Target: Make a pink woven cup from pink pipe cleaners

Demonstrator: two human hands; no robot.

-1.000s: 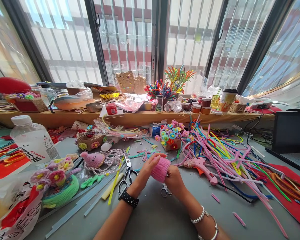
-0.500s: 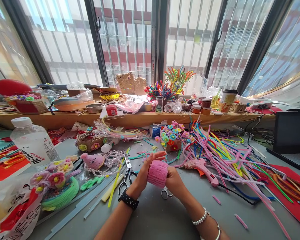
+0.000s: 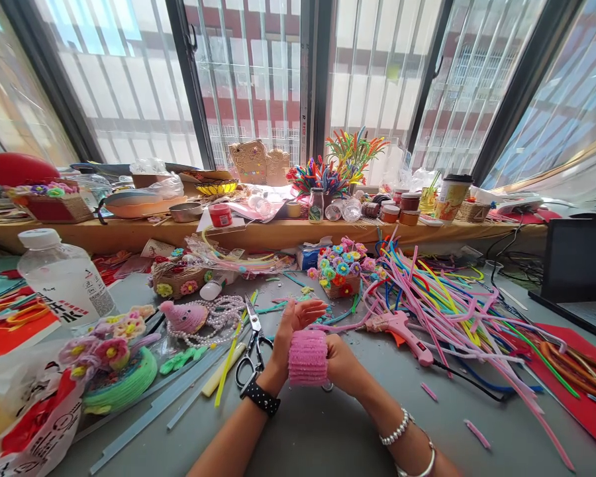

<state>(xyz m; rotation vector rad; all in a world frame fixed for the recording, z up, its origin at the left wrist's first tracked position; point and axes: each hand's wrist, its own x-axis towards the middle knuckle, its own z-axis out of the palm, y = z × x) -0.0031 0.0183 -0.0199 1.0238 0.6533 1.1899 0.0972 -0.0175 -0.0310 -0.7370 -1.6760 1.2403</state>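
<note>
Between my hands is a short pink cylinder [image 3: 308, 358] of coiled fuzzy pipe cleaners, lying on its side above the grey table. My right hand [image 3: 345, 364] grips its right end, with the fingers curled and partly hidden. My left hand [image 3: 289, 338] has its palm against the left end, its fingers stretched out past the far side. Left of that hand lie black-handled scissors [image 3: 253, 338]. A second, smaller pair of scissors is mostly hidden behind the cylinder. A pink glue gun [image 3: 402, 336] rests to the right.
Loose pipe cleaners [image 3: 447, 311] spread over the right side. A flower basket [image 3: 342, 281] stands at the back. On the left are glue sticks [image 3: 144, 414], a pink cone-shaped figure [image 3: 185, 317], a pearl string [image 3: 223, 318] and a bottle [image 3: 62, 278]. A laptop [image 3: 581, 265] stands far right.
The pink cylinder has been lowered slightly and turned, its ribbed side now facing me more squarely. My right hand has shifted down a little; my left palm stays against it.
</note>
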